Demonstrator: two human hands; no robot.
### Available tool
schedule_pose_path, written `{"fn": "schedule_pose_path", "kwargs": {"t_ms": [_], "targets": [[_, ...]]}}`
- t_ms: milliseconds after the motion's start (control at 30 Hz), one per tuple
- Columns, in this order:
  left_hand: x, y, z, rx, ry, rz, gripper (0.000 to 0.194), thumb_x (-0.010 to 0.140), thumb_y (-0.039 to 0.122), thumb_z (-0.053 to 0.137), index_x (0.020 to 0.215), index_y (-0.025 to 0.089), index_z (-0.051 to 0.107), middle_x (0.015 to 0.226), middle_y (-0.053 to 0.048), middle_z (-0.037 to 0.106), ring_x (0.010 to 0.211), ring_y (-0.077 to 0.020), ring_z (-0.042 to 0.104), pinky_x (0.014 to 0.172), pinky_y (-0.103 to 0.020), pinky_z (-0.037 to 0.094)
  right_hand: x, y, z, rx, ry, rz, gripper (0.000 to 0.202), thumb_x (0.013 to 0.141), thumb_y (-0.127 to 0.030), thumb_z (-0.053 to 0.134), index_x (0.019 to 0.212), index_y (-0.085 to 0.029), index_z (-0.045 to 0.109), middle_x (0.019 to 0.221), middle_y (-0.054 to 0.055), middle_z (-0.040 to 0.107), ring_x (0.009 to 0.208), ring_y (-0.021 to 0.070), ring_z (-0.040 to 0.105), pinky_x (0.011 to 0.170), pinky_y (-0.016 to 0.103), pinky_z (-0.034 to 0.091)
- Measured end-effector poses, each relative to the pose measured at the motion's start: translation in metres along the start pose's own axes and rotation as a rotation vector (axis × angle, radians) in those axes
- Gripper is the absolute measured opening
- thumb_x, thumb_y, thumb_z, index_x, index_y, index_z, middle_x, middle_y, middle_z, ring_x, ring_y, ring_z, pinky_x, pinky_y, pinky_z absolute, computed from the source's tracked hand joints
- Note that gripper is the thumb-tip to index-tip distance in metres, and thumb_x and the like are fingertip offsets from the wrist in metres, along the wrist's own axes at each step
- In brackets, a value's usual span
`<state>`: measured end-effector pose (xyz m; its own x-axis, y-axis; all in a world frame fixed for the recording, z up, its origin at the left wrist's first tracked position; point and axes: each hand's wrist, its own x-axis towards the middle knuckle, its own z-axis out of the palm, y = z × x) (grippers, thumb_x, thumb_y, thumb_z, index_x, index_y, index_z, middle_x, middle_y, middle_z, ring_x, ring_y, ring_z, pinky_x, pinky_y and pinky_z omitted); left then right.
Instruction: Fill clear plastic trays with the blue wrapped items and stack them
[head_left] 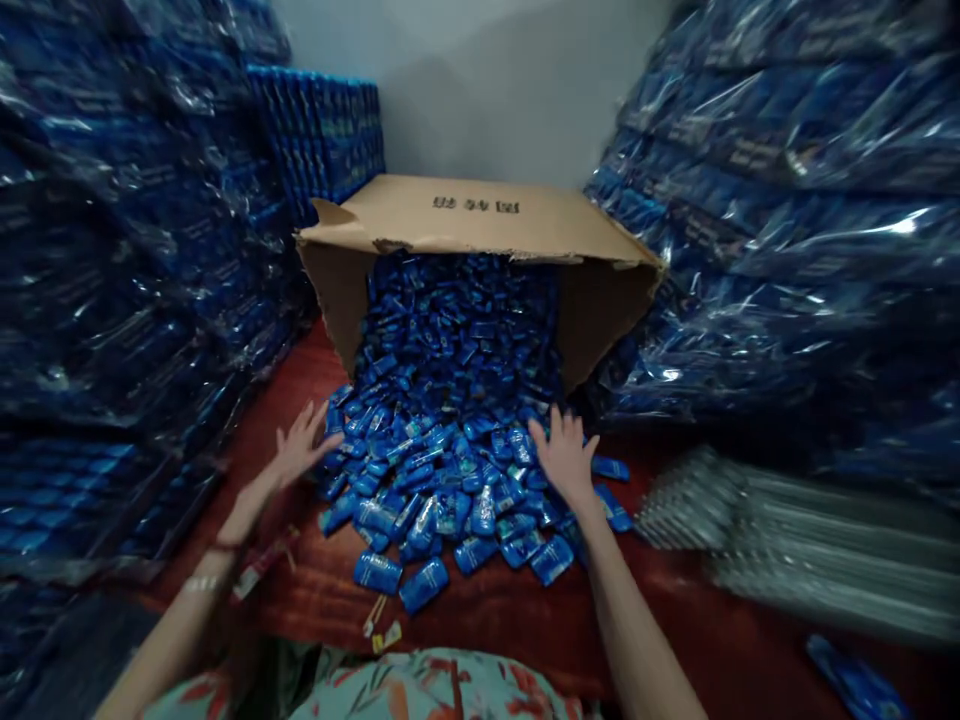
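Observation:
Many small blue packets [442, 450] spill out of a cardboard box [487, 215] that lies on its side, its mouth facing me. At the left edge of the heap is my left hand [301, 445], fingers spread, with nothing in it. My right hand [568, 458] lies palm down over the heap's right side, its fingers apart, touching or just above the packets. What the packets hold cannot be made out. Several have slid forward onto the red table [315, 610].
Shrink-wrapped stacks of blue packs [135, 200] rise on the left, and more wrapped stacks [765, 240] on the right. Clear plastic trays [825, 540] lie at right. A blue pack [859, 680] sits at the front right. Rubber bands [373, 614] and a yellow scrap [388, 637] lie near me.

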<state>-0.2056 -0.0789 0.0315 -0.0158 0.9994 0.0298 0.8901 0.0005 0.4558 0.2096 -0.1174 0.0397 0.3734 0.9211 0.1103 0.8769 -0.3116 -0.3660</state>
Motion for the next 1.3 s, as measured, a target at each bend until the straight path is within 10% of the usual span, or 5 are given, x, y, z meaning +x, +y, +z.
{"fn": "schedule_pose_path", "kwargs": {"t_ms": [133,233,867,1133,1300], "targets": [[-0.128,0.035,0.044,0.195,-0.136,0.527,0.091,0.071,0.069,0.052,0.145,0.026,0.021,0.152,-0.015,0.017,0.14,-0.0368,0.012,0.107,-0.063,0.002,-0.109,-0.023,0.012,-0.073,-0.096,-0.55,0.065,0.087,-0.052,0.039,0.145,-0.034,0.017,0.152,0.002,0.02,0.14,0.0322,0.014,0.107,0.066,0.004],[-0.172,0.062,0.077,0.236,-0.172,0.682,0.085,0.072,0.068,0.053,0.143,0.031,0.026,0.149,-0.013,0.029,0.138,-0.0391,0.017,0.104,-0.067,-0.004,-0.147,-0.029,0.027,-0.052,-0.244,-0.789,0.07,0.082,-0.056,0.046,0.142,-0.046,0.013,0.15,-0.007,0.026,0.138,0.0296,0.023,0.111,0.061,0.01],[0.02,0.148,0.079,0.239,0.133,0.512,0.062,0.085,0.049,0.05,0.139,0.022,0.038,0.144,-0.015,0.037,0.135,-0.0334,0.026,0.11,-0.058,0.002,0.02,-0.098,0.055,-0.111,0.016,-0.357,0.057,0.085,-0.029,0.039,0.141,-0.019,0.034,0.149,0.011,0.029,0.139,0.0336,0.009,0.099,0.073,-0.003],[-0.05,0.096,0.053,0.192,0.134,0.409,0.064,0.087,0.048,0.046,0.144,0.03,0.024,0.154,-0.009,0.014,0.14,-0.0363,0.011,0.104,-0.066,-0.008,-0.044,-0.054,0.001,-0.224,-0.017,-0.498,0.046,0.092,-0.037,0.035,0.137,-0.032,0.038,0.149,0.002,0.031,0.139,0.0283,0.017,0.106,0.064,0.001],[-0.146,0.048,0.072,0.175,0.174,0.224,0.068,0.089,0.047,0.035,0.147,0.03,0.004,0.155,-0.008,0.001,0.141,-0.0335,0.004,0.106,-0.065,-0.003,-0.093,0.045,-0.038,-0.434,0.344,-0.073,0.053,0.092,-0.038,0.032,0.142,-0.019,0.03,0.15,0.016,0.025,0.139,0.0343,0.013,0.101,0.07,0.001]]}}
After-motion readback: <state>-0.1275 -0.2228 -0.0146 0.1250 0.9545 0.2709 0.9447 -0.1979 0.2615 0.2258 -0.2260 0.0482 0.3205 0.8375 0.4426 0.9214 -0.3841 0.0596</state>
